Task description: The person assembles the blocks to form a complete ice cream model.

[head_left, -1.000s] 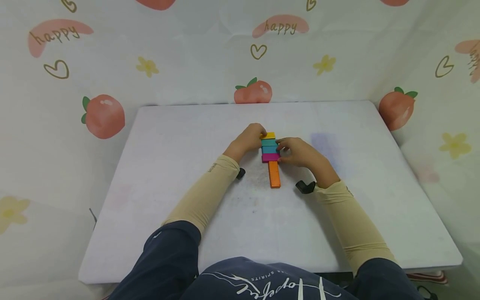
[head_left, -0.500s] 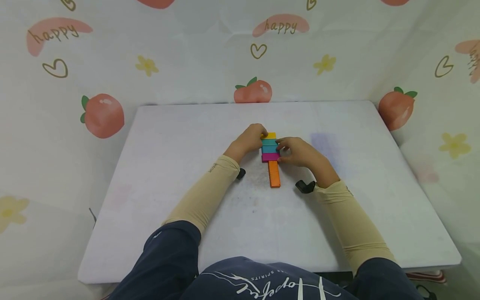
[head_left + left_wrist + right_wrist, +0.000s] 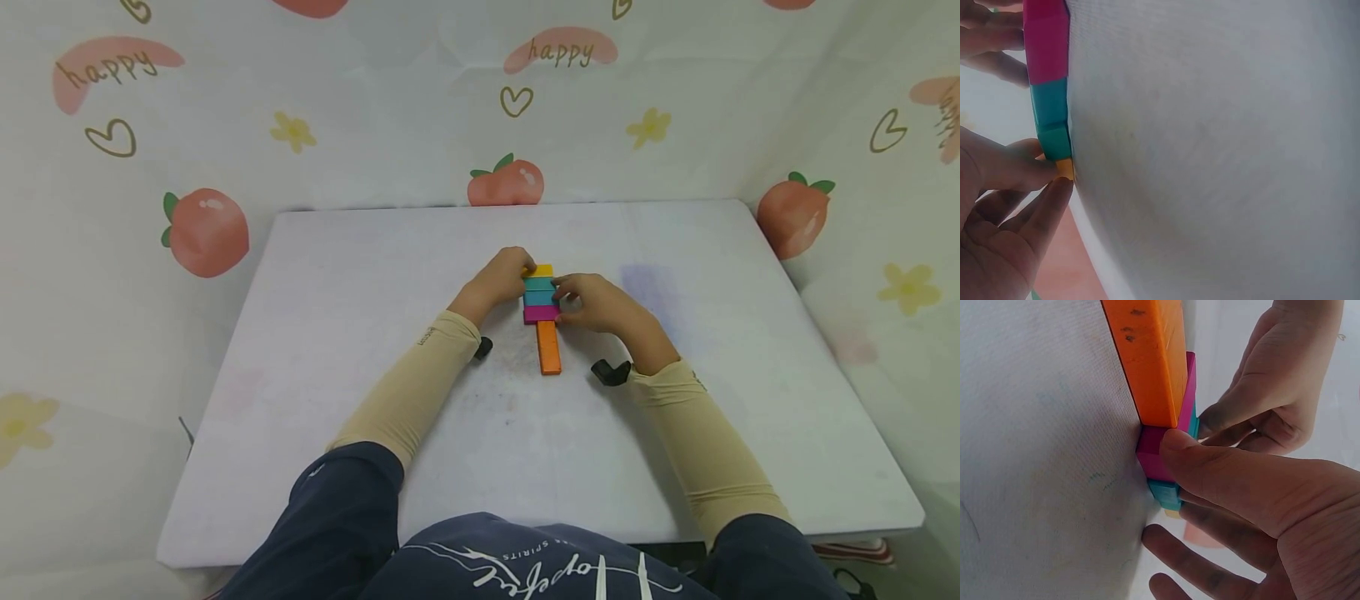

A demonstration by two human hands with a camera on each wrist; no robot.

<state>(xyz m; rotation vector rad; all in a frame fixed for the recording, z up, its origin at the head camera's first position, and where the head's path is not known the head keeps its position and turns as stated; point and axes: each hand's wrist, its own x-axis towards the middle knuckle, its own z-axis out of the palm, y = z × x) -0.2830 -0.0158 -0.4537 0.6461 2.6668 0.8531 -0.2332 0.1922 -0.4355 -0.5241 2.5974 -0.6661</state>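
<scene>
Coloured blocks lie side by side on the table: a yellow block (image 3: 543, 271), a green-teal block (image 3: 540, 284), a blue-teal block (image 3: 538, 297) and a magenta block (image 3: 541, 314). An orange block (image 3: 549, 350) extends from the magenta one toward the body, at right angles to it. With thumb and finger, my left hand (image 3: 497, 282) pinches the yellow block's left end. My right hand (image 3: 600, 304) has its thumb on the magenta block's right end, while other fingertips touch the teal blocks' right ends. In the right wrist view, two fingers (image 3: 1200, 565) spread apart from the blocks.
The white tabletop (image 3: 360, 350) bears a faint purple stain (image 3: 648, 292) right of the blocks. Black wrist-camera parts (image 3: 611, 374) stick out under the sleeves. A printed cloth (image 3: 390, 100) hangs behind and beside the table.
</scene>
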